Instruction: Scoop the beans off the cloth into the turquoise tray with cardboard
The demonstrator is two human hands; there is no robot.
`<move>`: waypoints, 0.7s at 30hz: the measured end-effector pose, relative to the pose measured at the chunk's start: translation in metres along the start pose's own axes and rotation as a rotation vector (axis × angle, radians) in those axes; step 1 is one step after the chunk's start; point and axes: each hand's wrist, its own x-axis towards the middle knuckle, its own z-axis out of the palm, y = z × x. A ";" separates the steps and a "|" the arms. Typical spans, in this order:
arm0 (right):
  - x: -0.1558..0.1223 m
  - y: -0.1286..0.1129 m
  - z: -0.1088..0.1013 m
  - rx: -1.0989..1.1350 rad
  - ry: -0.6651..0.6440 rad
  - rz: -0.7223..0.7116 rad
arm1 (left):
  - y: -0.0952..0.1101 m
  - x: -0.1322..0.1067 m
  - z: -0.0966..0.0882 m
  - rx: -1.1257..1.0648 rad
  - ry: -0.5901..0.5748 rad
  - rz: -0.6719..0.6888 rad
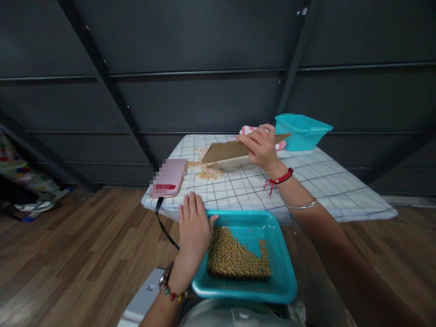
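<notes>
My right hand (260, 147) grips a flat piece of brown cardboard (226, 151), tilted over the table with its lower edge by some loose beans. Those tan beans (208, 174), apparently soybeans, lie scattered on the checked cloth. My left hand (195, 225) is open, its fingers stretched toward the table and its thumb at the upper left corner of a teal plastic basket (284, 261). The basket sits low at the table's front edge. Inside, many beans (238, 256) are heaped toward the left and bottom.
A white checked cloth (327, 181) covers the table. A phone in a pink case (170, 177), partly pixelated, lies at its left, near a black strap (165, 229). Behind my right hand are a pink-and-white striped cloth (281, 145) and a turquoise bin (301, 134). A dark panelled wall (204, 104) stands behind.
</notes>
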 end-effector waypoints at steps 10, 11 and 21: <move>0.001 -0.002 -0.005 0.047 0.046 -0.105 | -0.001 -0.001 0.001 0.006 0.018 0.009; 0.001 -0.002 -0.006 0.048 0.055 -0.097 | -0.001 -0.001 0.001 0.008 0.022 0.012; 0.001 -0.010 0.003 0.087 -0.016 -0.129 | -0.001 0.001 0.000 -0.030 -0.004 -0.003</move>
